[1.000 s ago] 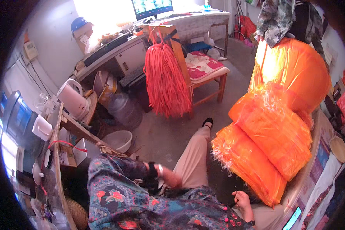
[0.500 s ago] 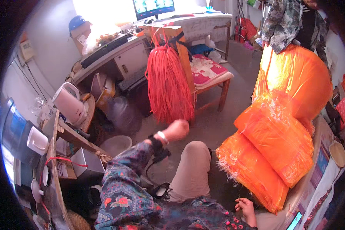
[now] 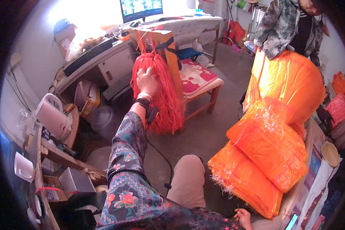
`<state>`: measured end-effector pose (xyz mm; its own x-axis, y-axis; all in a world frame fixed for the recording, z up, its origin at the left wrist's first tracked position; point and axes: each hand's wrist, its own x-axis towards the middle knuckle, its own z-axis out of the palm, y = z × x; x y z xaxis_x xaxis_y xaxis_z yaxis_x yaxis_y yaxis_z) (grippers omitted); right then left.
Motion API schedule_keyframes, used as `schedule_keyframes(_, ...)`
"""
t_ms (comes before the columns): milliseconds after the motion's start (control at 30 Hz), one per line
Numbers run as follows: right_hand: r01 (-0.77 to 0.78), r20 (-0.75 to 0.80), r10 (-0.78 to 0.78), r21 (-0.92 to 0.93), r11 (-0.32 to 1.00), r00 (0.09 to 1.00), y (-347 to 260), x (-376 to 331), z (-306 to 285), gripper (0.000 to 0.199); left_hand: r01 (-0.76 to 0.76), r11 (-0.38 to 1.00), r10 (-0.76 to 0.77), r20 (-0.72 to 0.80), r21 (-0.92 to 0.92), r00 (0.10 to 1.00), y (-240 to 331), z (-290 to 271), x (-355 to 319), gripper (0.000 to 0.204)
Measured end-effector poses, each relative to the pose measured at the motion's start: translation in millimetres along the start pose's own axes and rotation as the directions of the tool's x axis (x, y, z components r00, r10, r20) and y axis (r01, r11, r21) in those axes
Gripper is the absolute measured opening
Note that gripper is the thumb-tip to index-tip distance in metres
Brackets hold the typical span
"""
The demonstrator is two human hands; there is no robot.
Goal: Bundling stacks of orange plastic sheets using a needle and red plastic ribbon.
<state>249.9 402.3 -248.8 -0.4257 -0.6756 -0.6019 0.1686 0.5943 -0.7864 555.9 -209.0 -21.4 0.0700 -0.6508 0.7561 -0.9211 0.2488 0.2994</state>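
Left hand [image 3: 146, 81] on red strands [image 3: 163, 105]

Touching the strands high up, where hung from the chair [image 3: 175, 71], just left of the seat pad [image 3: 198, 76]; with fingers spread and bent over them (gripping or merely resting, cannot tell); holding right hand [image 3: 243, 217] low at right, with fingers curled, any contents too small to tell; near that hand, orange sheets [image 3: 270, 147], folded and piled in layers; beyond, at the far end of the pile, a camouflage sleeve [image 3: 276, 36].

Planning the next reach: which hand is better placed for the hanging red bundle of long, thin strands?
Left, probably: the left hand is at the red bundle; the right hand is low, well away.
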Motion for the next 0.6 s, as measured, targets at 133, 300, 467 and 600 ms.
schedule_keyframes(133,0.048,-0.012,-0.049,-0.1,0.994,0.999,-5,-5,0,0.02,-0.129,0.985,0.124,0.049,0.114,0.991,6,-1,7,0.026)
schedule_keyframes(300,-0.011,-0.043,0.011,0.011,1.0,0.999,0,-11,-1,0.016,-0.019,0.967,-0.007,0.1,0.254,0.995,2,10,9,0.017)
schedule_keyframes(467,-0.007,-0.056,0.006,-0.02,1.0,0.998,-3,-5,1,0.016,-0.082,0.965,0.027,0.218,0.248,0.976,12,8,-19,0.018)
schedule_keyframes(600,0.05,-0.071,-0.053,-0.032,0.998,0.996,-24,-8,9,0.016,0.158,0.886,0.004,0.348,-0.437,0.938,14,32,-104,0.018)
